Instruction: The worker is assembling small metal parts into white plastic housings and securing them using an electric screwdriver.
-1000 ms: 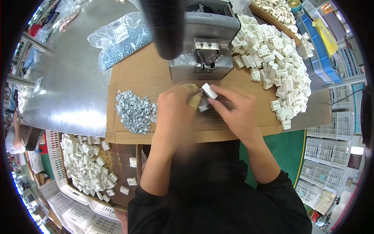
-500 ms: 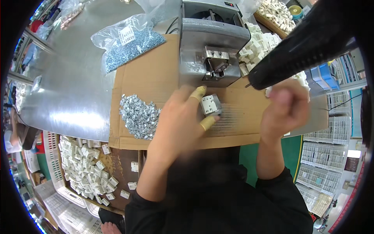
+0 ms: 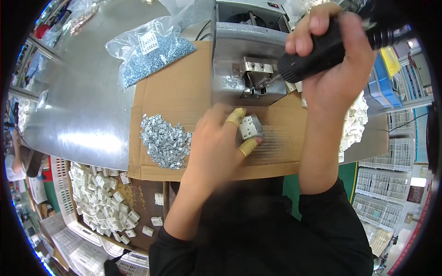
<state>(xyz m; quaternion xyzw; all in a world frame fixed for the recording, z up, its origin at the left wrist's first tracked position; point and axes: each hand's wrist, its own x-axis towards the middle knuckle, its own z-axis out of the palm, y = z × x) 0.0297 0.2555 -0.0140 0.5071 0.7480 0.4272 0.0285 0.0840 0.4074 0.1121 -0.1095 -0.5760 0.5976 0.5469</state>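
My right hand (image 3: 338,69) is wrapped round a black electric screwdriver (image 3: 317,57). The driver's thin bit points down and left, its tip at the metal pick-up bracket of the grey screw feeder (image 3: 225,85). On the cardboard below the feeder, my left hand (image 3: 214,142) holds a small white plastic block (image 3: 247,127) with holes in its top. Yellow finger cots cover its thumb and forefinger, which lie at opposite edges of the block. The block sits against a grey metal piece (image 3: 256,123), partly hidden. Left of this hand is a pile of small metal pieces (image 3: 165,142).
A clear bag of bluish screws (image 3: 156,57) lies at the far left of the cardboard sheet (image 3: 170,99). White blocks (image 3: 101,198) fill a brown tray at lower left. More white parts (image 3: 354,122) are heaped at right. White baskets (image 3: 382,181) stand beyond.
My right hand has risen from beside the hanging screwdriver and taken hold of it. The driver's tip has moved left to the feeder's bracket. My left hand stays at the white block.
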